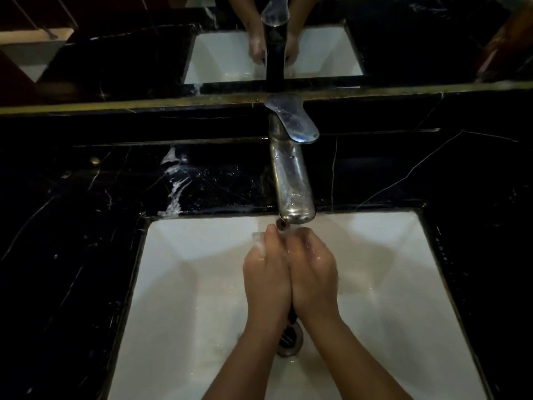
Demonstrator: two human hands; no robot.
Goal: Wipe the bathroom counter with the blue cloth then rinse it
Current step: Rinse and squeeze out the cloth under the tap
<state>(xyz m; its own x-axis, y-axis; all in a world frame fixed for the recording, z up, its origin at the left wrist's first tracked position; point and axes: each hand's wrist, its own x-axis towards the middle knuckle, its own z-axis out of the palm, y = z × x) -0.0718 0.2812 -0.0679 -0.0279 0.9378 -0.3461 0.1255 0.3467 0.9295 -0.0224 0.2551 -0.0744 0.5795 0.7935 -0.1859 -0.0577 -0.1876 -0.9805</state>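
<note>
The two forearms come up from the bottom edge over the white sink (178, 284), and past them the hands meet under the tap. The fingers of the left hand (266, 272) are curled forward and down, its tips right below the spout; those of the right hand (314, 269) curl the same way, and the two hands press side by side, wet and shiny on the knuckles. No blue shows between them, so I cannot tell whether they hold the cloth bunched beneath the palms or nothing at all; the cloth is not visible anywhere, not in the sink, not on the counter (86, 226). Outward from the hands, water seems to run from the tap (292, 180), whose lever (294, 119) sits turned toward the right. The drain (290, 340) shows partly between the wrists. The black marble counter behind the sink carries wet smears and white streaks left of the tap, and the mirror (115, 53) above repeats the hands and the tap. By my reading the wiping is done and this is the rinsing step, or a hand wash right after it. The next move calls for lifting the hands apart so that what they hold shows, wringing the cloth if it is there, then pushing the lever to stop the water.
</note>
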